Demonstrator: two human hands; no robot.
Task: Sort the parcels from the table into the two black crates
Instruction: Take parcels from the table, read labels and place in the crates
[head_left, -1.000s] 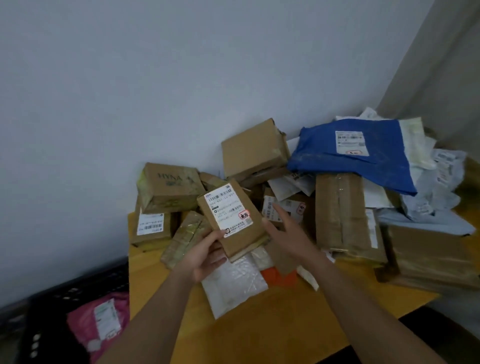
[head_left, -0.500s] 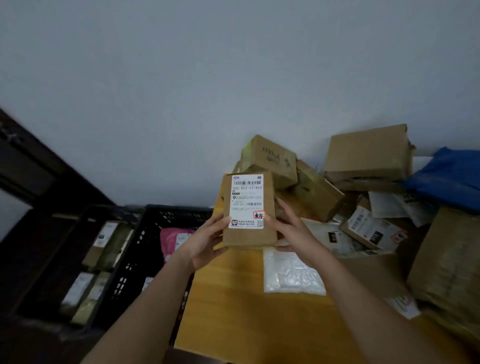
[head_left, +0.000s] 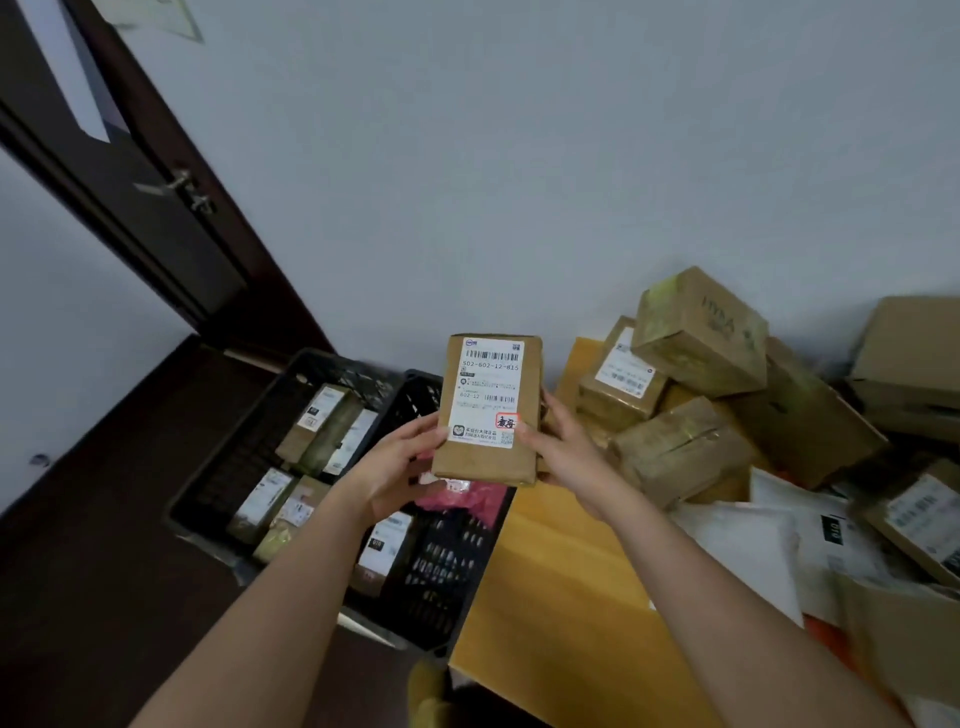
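I hold a small brown cardboard parcel (head_left: 488, 460) with a white shipping label upright in front of me. My left hand (head_left: 395, 470) grips its left edge and my right hand (head_left: 563, 452) grips its right edge. The parcel hangs above the near black crate (head_left: 441, 582), which contains a pink bag (head_left: 467, 496) and labelled parcels. A second black crate (head_left: 244, 457) to its left holds several brown parcels. On the right, the yellow table (head_left: 556, 597) carries a heap of cardboard boxes (head_left: 696, 332) and white bags (head_left: 748, 545).
A dark wooden door (head_left: 156, 208) with a metal handle stands at the back left. A pale wall runs behind the crates and table. The crates sit on a dark floor (head_left: 78, 597) against the table's left edge.
Both hands have carried the parcel left from the pile to above the crates and turned it upright. The view has swung left, bringing both crates and the door into sight.
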